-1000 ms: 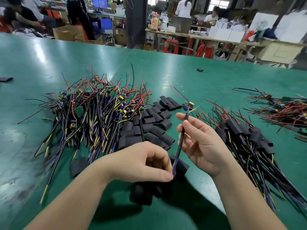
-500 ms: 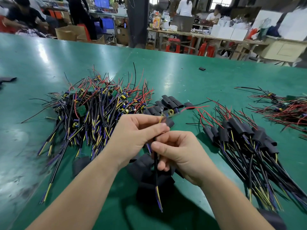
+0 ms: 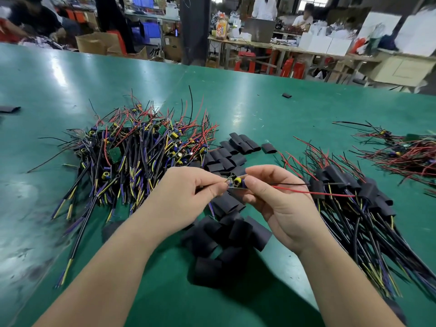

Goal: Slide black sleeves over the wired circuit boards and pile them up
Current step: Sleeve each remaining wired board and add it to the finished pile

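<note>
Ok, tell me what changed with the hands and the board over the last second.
The circuit board swung from upright to sideways between the hands, its red lead pointing right. The left hand rose from the cable's low end to pinch the board; the right hand, open before, now pinches it too. The unsleeved pile, sleeved pile and loose sleeves stayed put.

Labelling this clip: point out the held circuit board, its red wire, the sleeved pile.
circuit board (image 3: 237, 181), head view, yellow component
red wire (image 3: 313, 192), head view, mid-length
sleeved pile (image 3: 335, 173), head view, top sleeve
</note>
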### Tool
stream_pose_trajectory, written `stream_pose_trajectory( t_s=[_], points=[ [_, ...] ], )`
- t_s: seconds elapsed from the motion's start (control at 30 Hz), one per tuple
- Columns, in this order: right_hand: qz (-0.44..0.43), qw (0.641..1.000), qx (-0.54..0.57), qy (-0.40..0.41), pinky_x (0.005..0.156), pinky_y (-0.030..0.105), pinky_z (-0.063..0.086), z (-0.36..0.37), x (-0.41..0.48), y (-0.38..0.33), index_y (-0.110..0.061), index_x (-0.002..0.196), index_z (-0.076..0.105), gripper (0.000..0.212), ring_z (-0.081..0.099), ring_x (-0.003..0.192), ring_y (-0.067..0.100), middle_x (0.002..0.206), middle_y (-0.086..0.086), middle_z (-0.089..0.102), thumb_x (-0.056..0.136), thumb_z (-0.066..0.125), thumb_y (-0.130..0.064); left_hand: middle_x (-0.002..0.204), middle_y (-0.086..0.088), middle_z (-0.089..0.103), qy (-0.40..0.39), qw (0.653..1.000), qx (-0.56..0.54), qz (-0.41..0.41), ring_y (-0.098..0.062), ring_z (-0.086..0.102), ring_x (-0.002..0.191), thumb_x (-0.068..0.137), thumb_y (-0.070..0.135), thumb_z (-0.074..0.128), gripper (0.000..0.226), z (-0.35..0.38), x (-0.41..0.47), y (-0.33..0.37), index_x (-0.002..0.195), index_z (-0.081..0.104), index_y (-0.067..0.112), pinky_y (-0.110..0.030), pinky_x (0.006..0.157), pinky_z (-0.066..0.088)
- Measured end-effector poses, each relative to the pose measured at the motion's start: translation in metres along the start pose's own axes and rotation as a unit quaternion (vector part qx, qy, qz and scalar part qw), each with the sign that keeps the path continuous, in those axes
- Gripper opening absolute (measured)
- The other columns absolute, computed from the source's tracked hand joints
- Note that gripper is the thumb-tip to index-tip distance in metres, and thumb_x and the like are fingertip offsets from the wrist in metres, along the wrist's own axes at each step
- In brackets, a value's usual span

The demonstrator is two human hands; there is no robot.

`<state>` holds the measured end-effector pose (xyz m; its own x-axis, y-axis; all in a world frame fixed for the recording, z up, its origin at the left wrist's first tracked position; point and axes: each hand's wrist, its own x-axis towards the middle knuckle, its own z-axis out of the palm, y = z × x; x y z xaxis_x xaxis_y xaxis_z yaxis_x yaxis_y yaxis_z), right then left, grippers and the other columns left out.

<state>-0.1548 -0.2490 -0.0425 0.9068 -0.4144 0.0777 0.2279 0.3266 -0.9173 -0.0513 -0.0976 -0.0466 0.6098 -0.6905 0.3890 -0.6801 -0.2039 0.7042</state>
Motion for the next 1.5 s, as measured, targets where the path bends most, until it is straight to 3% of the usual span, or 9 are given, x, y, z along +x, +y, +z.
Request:
stream_pose_trajectory(
  t_s=[0.1, 0.2, 0.47, 0.57, 0.77, 0.97, 1.2, 1.33, 1.5],
  points=[
    [0.0, 1.0, -0.001, -0.004, 0.065, 0.021, 0.054, -0.004, 0.002, 0.0, -0.009, 0.079, 0.069, 0.024, 0.069, 0.075, 0.02, 0.085, 0.015, 0.073, 0.056, 0.075, -0.008, 0.049, 0.013, 0.06, -0.048, 0.993, -0.081, -0.068, -0.003, 0.047, 0.041, 0.089, 0.027, 0.065, 0.02, -0.002, 0.002, -0.001, 0.071, 0.075, 0.026, -0.013, 0.044, 0.036],
    [-0.006, 0.999, -0.019, -0.039, 0.075, 0.023, 0.054, -0.005, 0.002, 0.0, -0.008, 0.089, 0.064, 0.03, 0.069, 0.084, 0.02, 0.096, 0.016, 0.073, 0.06, 0.07, -0.002, 0.06, 0.001, 0.069, -0.124, 0.956, -0.2, -0.174, -0.008, 0.057, 0.046, 0.083, 0.02, 0.07, 0.016, -0.004, 0.002, -0.001, 0.067, 0.075, 0.019, -0.016, 0.042, 0.04],
    [-0.041, 0.977, -0.206, 0.038, 0.079, 0.022, 0.055, -0.031, 0.01, -0.007, -0.015, 0.09, 0.067, 0.036, 0.07, 0.082, 0.015, 0.092, 0.007, 0.074, 0.069, 0.071, 0.013, 0.071, -0.008, 0.073, -0.085, 0.926, -0.269, -0.251, -0.007, 0.051, 0.038, 0.087, 0.01, 0.065, 0.011, -0.002, 0.001, -0.004, 0.079, 0.071, 0.006, -0.015, 0.035, 0.033],
    [-0.051, 0.865, -0.478, 0.144, 0.08, 0.024, 0.054, -0.05, 0.011, -0.013, -0.027, 0.084, 0.067, 0.029, 0.066, 0.075, 0.008, 0.086, -0.001, 0.071, 0.081, 0.068, 0.003, 0.068, -0.006, 0.073, -0.028, 0.916, -0.28, -0.287, -0.007, 0.056, 0.04, 0.089, 0.007, 0.062, 0.013, -0.006, 0.004, -0.007, 0.077, 0.064, 0.003, -0.014, 0.032, 0.033],
    [-0.07, 0.757, -0.646, -0.072, 0.073, 0.016, 0.036, -0.012, 0.005, 0.019, -0.027, 0.107, 0.071, 0.026, 0.055, 0.083, 0.01, 0.094, -0.005, 0.06, 0.082, 0.072, -0.034, 0.07, -0.008, 0.073, 0.054, 0.906, -0.293, -0.302, -0.005, 0.045, 0.035, 0.09, 0.008, 0.062, 0.016, -0.014, 0.007, -0.015, 0.075, 0.064, 0.004, -0.013, 0.031, 0.028],
    [-0.069, 0.622, -0.777, -0.06, 0.075, 0.033, 0.039, 0.011, 0.011, 0.032, -0.014, 0.091, 0.058, 0.031, 0.049, 0.098, 0.027, 0.096, 0.004, 0.063, 0.086, 0.063, -0.044, 0.072, -0.009, 0.073, 0.044, 0.91, -0.275, -0.306, -0.005, 0.04, 0.033, 0.09, 0.009, 0.063, 0.016, -0.013, 0.008, -0.019, 0.075, 0.065, 0.003, -0.012, 0.032, 0.027],
    [-0.04, 0.721, -0.689, -0.055, 0.081, 0.033, 0.049, 0.0, 0.016, 0.031, -0.016, 0.104, 0.061, 0.034, 0.059, 0.095, 0.022, 0.097, 0.003, 0.065, 0.077, 0.077, -0.026, 0.073, -0.009, 0.073, 0.002, 0.926, -0.255, -0.279, -0.006, 0.039, 0.034, 0.089, 0.009, 0.064, 0.016, -0.017, 0.006, -0.018, 0.074, 0.067, 0.004, -0.012, 0.033, 0.025],
    [-0.036, 0.81, -0.584, -0.037, 0.079, 0.015, 0.047, -0.013, 0.017, 0.027, -0.026, 0.109, 0.064, 0.044, 0.062, 0.083, 0.008, 0.091, -0.011, 0.066, 0.07, 0.083, -0.018, 0.074, -0.01, 0.073, -0.024, 0.931, -0.255, -0.26, -0.007, 0.037, 0.035, 0.088, 0.008, 0.064, 0.017, -0.023, 0.004, -0.019, 0.07, 0.066, 0.006, -0.011, 0.035, 0.024],
    [-0.036, 0.954, -0.258, 0.147, 0.072, 0.022, 0.052, -0.038, 0.024, 0.008, -0.024, 0.096, 0.065, 0.036, 0.064, 0.078, 0.014, 0.089, 0.001, 0.068, 0.074, 0.076, 0.003, 0.069, -0.012, 0.071, -0.112, 0.923, -0.286, -0.23, -0.005, 0.036, 0.033, 0.076, 0.02, 0.07, 0.016, -0.029, 0.0, -0.017, 0.068, 0.065, 0.008, -0.011, 0.034, 0.023]
  ],
)
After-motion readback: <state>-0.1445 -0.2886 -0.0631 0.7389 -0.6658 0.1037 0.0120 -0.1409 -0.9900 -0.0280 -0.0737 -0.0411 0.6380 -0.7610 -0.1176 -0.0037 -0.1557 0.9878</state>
